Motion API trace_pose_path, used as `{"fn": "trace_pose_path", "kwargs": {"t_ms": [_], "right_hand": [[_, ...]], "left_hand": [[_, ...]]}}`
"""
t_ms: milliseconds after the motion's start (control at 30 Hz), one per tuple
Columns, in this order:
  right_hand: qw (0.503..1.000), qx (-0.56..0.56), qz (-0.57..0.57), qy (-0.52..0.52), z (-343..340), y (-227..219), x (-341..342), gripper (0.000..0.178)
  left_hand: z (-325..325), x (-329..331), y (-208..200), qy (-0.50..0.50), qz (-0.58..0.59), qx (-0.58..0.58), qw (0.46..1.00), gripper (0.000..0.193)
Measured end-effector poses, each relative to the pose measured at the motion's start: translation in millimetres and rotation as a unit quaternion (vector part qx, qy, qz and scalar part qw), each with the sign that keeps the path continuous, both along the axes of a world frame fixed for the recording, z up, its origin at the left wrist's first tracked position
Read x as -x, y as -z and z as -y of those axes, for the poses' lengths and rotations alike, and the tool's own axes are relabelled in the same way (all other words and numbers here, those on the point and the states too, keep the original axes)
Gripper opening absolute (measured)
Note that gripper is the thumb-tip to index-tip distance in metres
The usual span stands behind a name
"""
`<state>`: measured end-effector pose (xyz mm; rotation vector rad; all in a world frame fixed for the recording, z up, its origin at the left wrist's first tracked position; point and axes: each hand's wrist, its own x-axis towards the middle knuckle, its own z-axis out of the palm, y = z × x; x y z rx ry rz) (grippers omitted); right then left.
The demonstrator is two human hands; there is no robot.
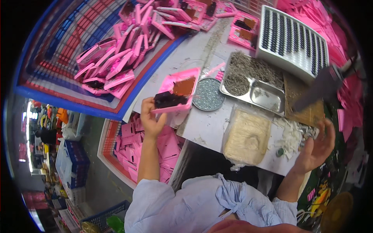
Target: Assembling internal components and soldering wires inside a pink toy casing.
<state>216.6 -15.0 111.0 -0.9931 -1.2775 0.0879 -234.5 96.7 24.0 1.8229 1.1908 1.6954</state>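
Observation:
My left hand [152,120] grips the near left corner of a pink plastic casing [194,86], tilted above the table's left side. Inside the casing are a brown board [184,86] and a black part [169,101]. My right hand [318,146] is at the table's right end, fingers apart and nothing visible in them. Beside it lies a heap of small white plastic pieces [290,136]. A dark cylindrical tool [319,88], blurred, hangs above the right side. A round dish of small silvery parts [209,94] sits just right of the casing.
A metal tray [268,96] holds small metal parts. Behind it stands a white box with rows of black pieces [293,42]. A wrapped cream block [247,136] lies at the front edge. Pink casings fill a blue-rimmed crate [128,112]; pink panels [167,145] fill a lower crate.

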Motion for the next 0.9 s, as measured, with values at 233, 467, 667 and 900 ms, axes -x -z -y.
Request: {"fn": "trace_pose_path", "kwargs": {"t_ms": [233, 467, 667, 900], "right_hand": [[0.617, 0.508, -0.401, -0.447, -5.3, 101.0, 53.8, 0.053], [0.494, 0.343, -0.469, -0.647, -10.6, 94.3, 44.1, 0.061], [0.802, 0.415, -0.264, -0.338, 12.1, 100.6, 21.9, 0.054], [0.901, 0.298, 0.307, 0.07, 28.2, 100.8, 28.9, 0.047]], "left_hand": [[5.5, -88.5, -42.6, 0.471, 0.134, 0.074, 0.869, 0.056], [-33.6, -172.2, -24.1, 0.639, 0.155, 0.248, 0.711, 0.03], [-23.6, -180.9, -9.1, 0.285, 0.015, 0.245, 0.926, 0.031], [70.9, -177.0, 2.3, 0.403, -0.282, 0.036, 0.87, 0.035]]}}
